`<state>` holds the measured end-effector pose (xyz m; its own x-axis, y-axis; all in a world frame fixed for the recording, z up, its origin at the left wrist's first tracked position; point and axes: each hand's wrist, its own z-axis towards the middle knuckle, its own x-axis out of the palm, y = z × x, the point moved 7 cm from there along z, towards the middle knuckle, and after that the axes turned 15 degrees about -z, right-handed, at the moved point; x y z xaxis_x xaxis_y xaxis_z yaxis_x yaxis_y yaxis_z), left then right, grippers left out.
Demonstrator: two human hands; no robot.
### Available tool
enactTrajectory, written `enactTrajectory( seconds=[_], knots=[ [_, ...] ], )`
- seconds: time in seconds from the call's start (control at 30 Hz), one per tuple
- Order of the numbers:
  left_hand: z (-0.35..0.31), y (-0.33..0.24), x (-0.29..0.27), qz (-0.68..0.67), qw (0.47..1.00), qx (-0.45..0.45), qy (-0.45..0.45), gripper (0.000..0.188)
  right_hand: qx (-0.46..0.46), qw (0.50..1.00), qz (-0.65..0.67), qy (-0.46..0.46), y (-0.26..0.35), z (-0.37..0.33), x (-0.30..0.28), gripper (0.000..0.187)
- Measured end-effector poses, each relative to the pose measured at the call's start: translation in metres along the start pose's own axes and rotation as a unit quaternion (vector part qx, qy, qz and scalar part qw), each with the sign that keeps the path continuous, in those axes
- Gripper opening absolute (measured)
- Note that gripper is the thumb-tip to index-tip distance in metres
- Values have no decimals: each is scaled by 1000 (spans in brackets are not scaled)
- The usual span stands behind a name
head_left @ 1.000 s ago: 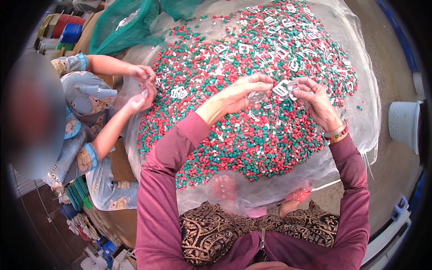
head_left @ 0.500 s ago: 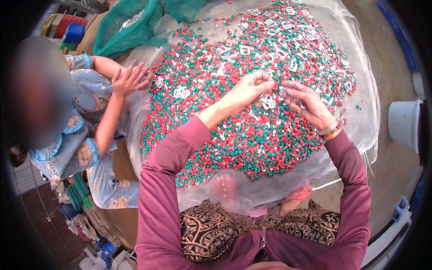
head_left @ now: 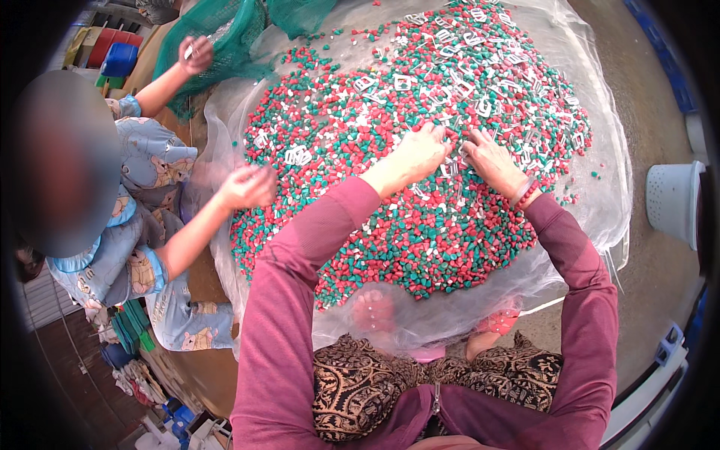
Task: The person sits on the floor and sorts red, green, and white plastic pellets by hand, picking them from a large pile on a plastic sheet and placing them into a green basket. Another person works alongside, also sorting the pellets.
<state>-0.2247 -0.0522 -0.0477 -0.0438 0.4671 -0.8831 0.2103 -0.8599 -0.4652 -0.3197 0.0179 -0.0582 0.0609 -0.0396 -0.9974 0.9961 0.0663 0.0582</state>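
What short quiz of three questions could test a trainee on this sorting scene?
1. True or false: both hands of the wearer rest on the heap of red and green pieces.
2. What lies mixed into the heap near the left hand and right hand? A) white buckle-like parts B) blue bottles C) coins
3. Which thing stands at the right edge?

Key: 1. true. 2. A. 3. A white perforated bucket.
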Motion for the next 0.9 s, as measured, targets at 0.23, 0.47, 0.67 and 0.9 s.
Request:
enactTrajectory(
  seconds=[0.23, 0.47, 0.67, 0.9],
  knots=[
    [-14, 25, -66, -450, 886, -100, -52, 21, 101, 966, 239, -1, -18, 2, 8, 42],
    [-30, 8, -78, -749, 653, -112, -13, 22, 197, 582, 775, 150, 8, 0, -37, 21],
    [-34, 10, -80, -725, 672, -145, -38, 20, 152, 494, 846, 133, 38, 19, -73, 25],
    [-40, 13, -86, -539, 815, -76, -197, 20, 192, 592, 764, 173, 33, 23, -56, 19]
  ],
)
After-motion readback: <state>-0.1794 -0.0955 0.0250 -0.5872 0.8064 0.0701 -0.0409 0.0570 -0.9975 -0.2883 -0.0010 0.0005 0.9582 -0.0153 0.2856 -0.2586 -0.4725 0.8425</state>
